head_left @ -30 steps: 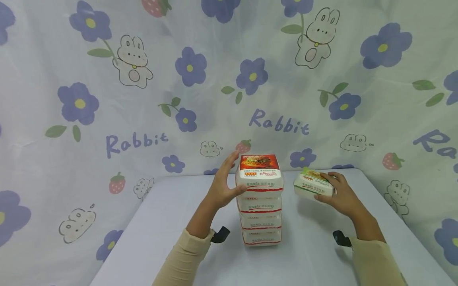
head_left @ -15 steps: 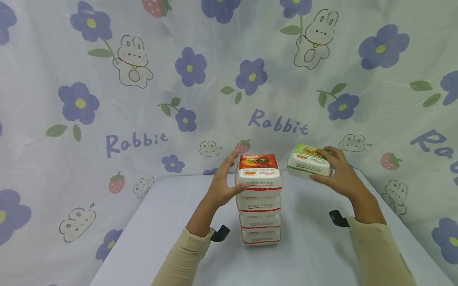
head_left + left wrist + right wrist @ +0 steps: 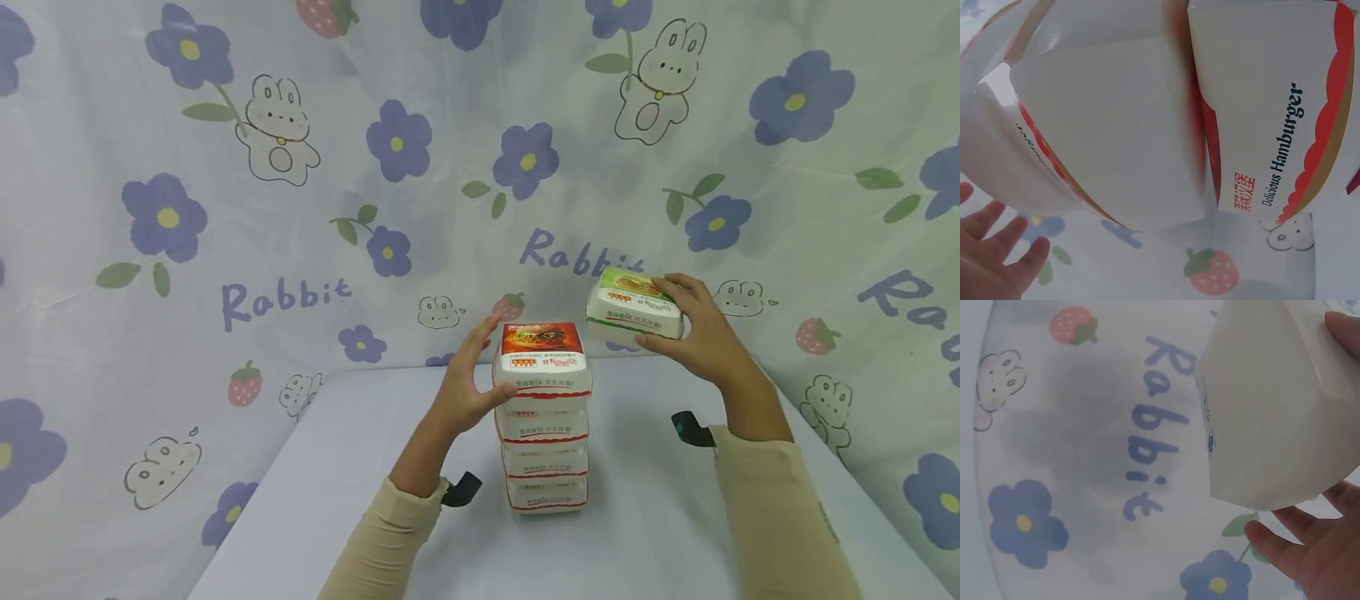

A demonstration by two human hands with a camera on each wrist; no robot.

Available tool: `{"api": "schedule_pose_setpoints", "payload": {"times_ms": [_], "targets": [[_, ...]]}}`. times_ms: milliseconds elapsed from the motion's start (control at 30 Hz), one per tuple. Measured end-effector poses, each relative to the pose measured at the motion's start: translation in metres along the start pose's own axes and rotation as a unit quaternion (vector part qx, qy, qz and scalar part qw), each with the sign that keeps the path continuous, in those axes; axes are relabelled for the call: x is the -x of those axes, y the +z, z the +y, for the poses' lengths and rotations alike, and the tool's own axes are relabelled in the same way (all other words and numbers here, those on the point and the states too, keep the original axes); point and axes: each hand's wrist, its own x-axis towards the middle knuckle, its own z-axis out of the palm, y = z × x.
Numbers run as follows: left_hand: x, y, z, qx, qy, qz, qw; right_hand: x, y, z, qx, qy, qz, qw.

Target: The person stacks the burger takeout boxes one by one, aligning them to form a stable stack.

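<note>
Hamburger boxes stand in a stack, with a red-topped hamburger box (image 3: 542, 362) uppermost. Beside that box is my left hand (image 3: 463, 387), its thumb across the front corner and its fingers spread along the left side. The left wrist view shows the relaxed fingers (image 3: 1007, 245) next to the white box wall. My right hand (image 3: 701, 337) grips a green-topped hamburger box (image 3: 636, 306) by its right end, thumb in front and fingers over the top. This box is in the air, right of the stack and higher than its top. Its pale underside fills much of the right wrist view.
The stack stands on a white table (image 3: 360, 467). Behind it hangs a curtain (image 3: 450, 217) printed with flowers, rabbits and strawberries. A black wrist mount (image 3: 461, 489) juts from the left sleeve, another black mount (image 3: 692, 429) from the right.
My right hand has raised the green-topped hamburger box and carried it left, nearer to the stack. My left hand stays beside the top red box, and the stack has hardly shifted.
</note>
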Motion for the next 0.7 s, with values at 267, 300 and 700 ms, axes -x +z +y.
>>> {"api": "schedule_pose_setpoints", "payload": {"times_ms": [267, 300, 700], "targets": [[0.0, 0.0, 0.002, 0.002, -0.003, 0.002, 1.0, -0.011, -0.001, -0.019, -0.019, -0.039, 0.009, 0.999], [0.0, 0.0, 0.002, 0.002, -0.004, 0.003, 1.0, -0.012, -0.001, -0.022, -0.022, -0.044, 0.009, 0.999], [-0.002, 0.0, 0.003, 0.007, 0.001, 0.004, 1.0, -0.018, 0.004, -0.049, -0.067, -0.081, -0.007, 0.994]]}}
